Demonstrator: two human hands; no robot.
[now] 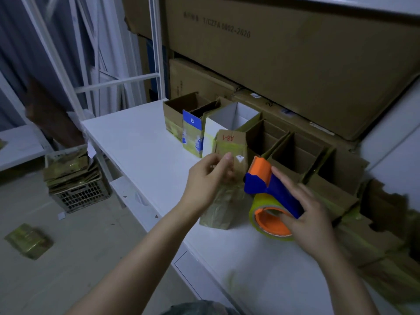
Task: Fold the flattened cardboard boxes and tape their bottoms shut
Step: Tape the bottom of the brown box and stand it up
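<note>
Right hand [311,221], nearest the camera, holds the blue-and-orange tape dispenser [272,189], fingers laid along its handle and thumb against the orange core. The cutter end points away from the person. Just left of it, a small brown cardboard box [221,208] lies on the white table [136,144] with its long axis running away from the person. Left hand [204,178] sits over the box with fingers curled in a pinch, which appears to be on its upper face, though blur prevents confirmation. The dispenser must travel leftward to reach the box. Beyond stands a row of open folded boxes [261,137].
</note>
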